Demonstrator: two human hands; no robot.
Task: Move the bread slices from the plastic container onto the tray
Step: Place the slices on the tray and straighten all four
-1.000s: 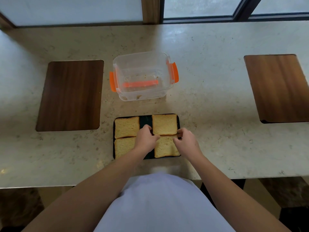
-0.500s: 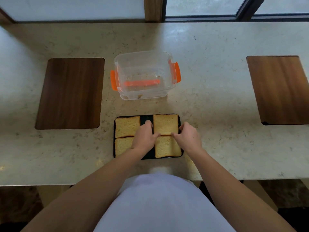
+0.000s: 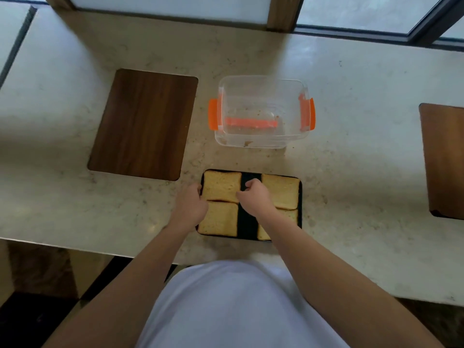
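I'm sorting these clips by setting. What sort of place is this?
Probably a home kitchen or dining counter by a window: a pale stone countertop with wooden boards set on it, a clear plastic container with orange clips, and bread slices on a dark tray.

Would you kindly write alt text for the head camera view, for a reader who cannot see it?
Four bread slices lie on a dark tray on a marble counter, with the left hand and right hand at the far left slice. Behind the tray stands a clear plastic container holding no slices, and wooden boards lie to either side.
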